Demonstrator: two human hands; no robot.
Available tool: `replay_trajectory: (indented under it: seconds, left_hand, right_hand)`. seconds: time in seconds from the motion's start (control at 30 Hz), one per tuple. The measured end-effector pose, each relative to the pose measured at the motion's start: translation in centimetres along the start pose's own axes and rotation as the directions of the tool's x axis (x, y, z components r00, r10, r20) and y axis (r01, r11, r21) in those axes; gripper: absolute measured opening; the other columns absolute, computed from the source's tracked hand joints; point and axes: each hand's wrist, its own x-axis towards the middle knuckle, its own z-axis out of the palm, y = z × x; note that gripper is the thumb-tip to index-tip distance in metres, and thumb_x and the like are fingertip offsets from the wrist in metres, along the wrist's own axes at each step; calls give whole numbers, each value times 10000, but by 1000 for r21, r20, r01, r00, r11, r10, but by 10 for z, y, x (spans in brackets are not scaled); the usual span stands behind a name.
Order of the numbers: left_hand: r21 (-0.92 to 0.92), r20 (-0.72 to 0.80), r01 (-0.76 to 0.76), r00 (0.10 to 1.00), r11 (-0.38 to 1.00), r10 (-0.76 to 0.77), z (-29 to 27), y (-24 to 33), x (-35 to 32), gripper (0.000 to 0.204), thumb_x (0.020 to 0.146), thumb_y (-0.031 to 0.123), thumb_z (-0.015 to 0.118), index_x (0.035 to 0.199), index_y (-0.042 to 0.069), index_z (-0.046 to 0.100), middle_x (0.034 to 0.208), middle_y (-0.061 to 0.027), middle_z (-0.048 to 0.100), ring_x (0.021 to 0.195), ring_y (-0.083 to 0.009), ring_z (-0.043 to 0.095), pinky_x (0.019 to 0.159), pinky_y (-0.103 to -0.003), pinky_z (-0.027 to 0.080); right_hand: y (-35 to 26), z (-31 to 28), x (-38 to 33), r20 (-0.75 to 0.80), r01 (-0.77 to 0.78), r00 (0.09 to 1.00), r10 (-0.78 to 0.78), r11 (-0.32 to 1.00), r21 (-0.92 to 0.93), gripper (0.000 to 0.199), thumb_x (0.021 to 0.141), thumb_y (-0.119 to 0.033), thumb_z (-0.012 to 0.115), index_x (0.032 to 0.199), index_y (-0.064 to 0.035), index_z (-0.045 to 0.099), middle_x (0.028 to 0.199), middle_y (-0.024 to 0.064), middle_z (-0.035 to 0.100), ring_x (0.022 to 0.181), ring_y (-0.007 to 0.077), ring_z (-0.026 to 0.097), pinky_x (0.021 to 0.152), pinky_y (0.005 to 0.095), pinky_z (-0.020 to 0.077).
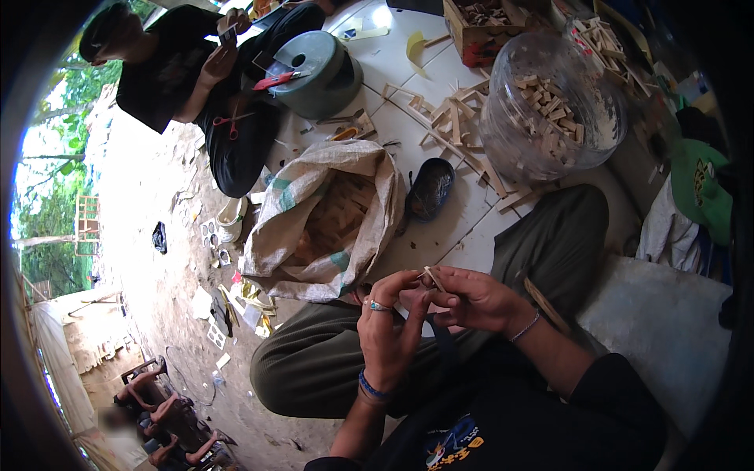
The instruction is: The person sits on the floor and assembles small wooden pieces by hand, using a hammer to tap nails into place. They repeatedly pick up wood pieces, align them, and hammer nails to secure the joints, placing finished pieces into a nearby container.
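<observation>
Over my crossed legs, my two hands meet fingertip to fingertip. My left hand (388, 326), with a ring and a blue bracelet, is closed in a pinch on a small pale wooden piece (429, 276). My right hand (481, 301) pinches the same piece from the other side; fingers cover much of it, so its full shape is hidden. Below the fingers a dark flat strip (445, 344) hangs down; what it is, I cannot make out. Just beyond my hands stands an open woven sack (271, 235) with many small wood pieces inside.
A clear plastic tub (503, 129) of wood blocks stands far right, beside loose wooden sticks (455, 118). A dark oval dish (430, 191) lies nearer. At far left a co-worker (169, 63) sits by a grey upturned bucket (334, 82) with red-handled scissors (276, 80) on it.
</observation>
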Motion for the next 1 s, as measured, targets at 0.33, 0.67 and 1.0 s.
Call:
replay_trajectory:
  seconds: [0.33,0.67,1.0]
  left_hand:
    - [-244,-10,94,995,965,-99,1,-9,-6,430,999,36,711,1397,23,548,1267,-140,692,1091,-189,708,922,-320,572]
    - [-434,68,297,952,850,-298,-7,-9,-9,446,1042,63,670,1472,28,557,1299,-163,724,1158,-182,690,983,-313,559]
    - [-879,-88,134,898,458,-431,-25,-20,-12,267,1112,97,552,1346,-22,600,1207,-140,715,1130,-197,689,1028,-346,533]
  right_hand:
    - [3,12,5,-250,65,955,-160,934,-351,247,1144,-250,507,1314,-81,567,979,1,646,843,74,591,755,245,480]
    - [-5,36,26,-126,28,930,-346,407,-913,226,1094,-134,590,1282,-10,599,1126,67,719,1076,104,680,924,275,541]
    - [-59,16,146,-12,-27,951,-310,-43,-999,244,1055,-199,652,1204,-17,716,1062,87,778,965,146,721,831,292,537]
